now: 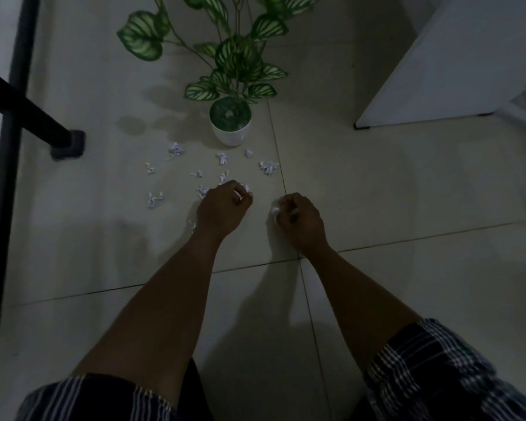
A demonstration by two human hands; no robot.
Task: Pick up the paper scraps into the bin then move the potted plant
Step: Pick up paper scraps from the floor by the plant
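Paper scraps (222, 158) lie scattered on the tiled floor (377, 192) just in front of the potted plant (230, 123), whose white pot stands beside a tile seam. Both hands work low over the litter: the left hand (223, 208) has its fingers curled closed on a scrap, and the right hand (298, 218) is clamped on another, probably gathering several before one trip. No bin is in view.

I see the left hand (223, 208) curled around a white scrap and the right hand (298, 218) pinching another, both low over the tiled floor (392, 208). Loose paper scraps (222, 159) lie between the hands and the white-potted plant (230, 123). A black frame leg (67, 144) stands at left.
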